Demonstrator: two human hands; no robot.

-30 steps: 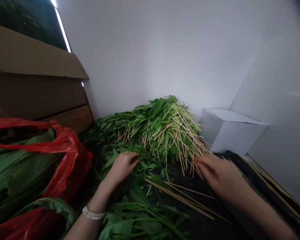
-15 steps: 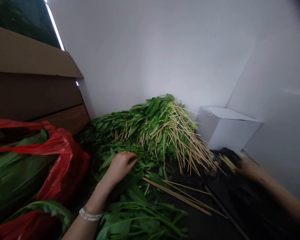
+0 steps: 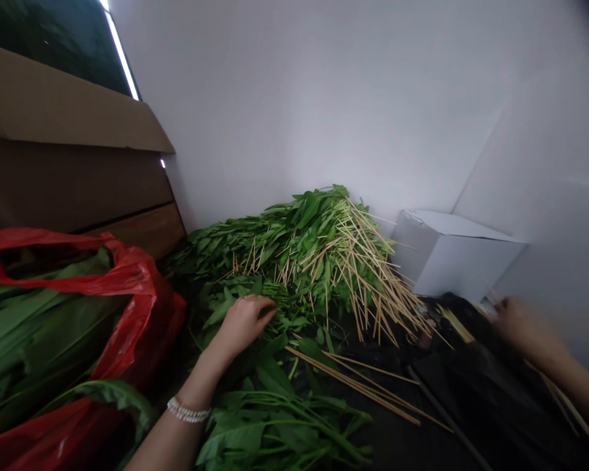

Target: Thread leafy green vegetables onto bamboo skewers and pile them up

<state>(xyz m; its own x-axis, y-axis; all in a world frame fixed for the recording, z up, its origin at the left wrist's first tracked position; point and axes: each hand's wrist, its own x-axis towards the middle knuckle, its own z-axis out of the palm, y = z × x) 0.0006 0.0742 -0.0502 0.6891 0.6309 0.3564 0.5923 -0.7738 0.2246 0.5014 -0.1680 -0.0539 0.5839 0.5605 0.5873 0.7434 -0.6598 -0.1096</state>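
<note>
My left hand (image 3: pixel 248 320), closed with its fingers curled toward the thumb, rests among the leafy green stems (image 3: pixel 294 307); what lies inside the fingers is hidden. Far to the right, my right hand (image 3: pixel 525 330) is blurred and closed. Thin pale sticks (image 3: pixel 564 399) show past it, seemingly in its grip; how many I cannot tell. Beside it, a small bundle of bamboo sticks (image 3: pixel 456 324) lies on black plastic (image 3: pixel 476 373). Behind my hands rises a heap of leafy greens (image 3: pixel 275 226) with many bamboo skewers (image 3: pixel 358 268) poking out to the right.
A red plastic bag (image 3: pixel 147 288) full of large leaves stands at left, before a cardboard box (image 3: pixel 69 170). A white box (image 3: pixel 471 258) sits by the wall at right. Loose skewers (image 3: pixel 363 386) and more greens (image 3: pixel 279 425) lie in front.
My right hand has moved right and slightly up, away from the small stick bundle, and pale sticks now show past it. My left hand keeps its pose; the view has shifted slightly.
</note>
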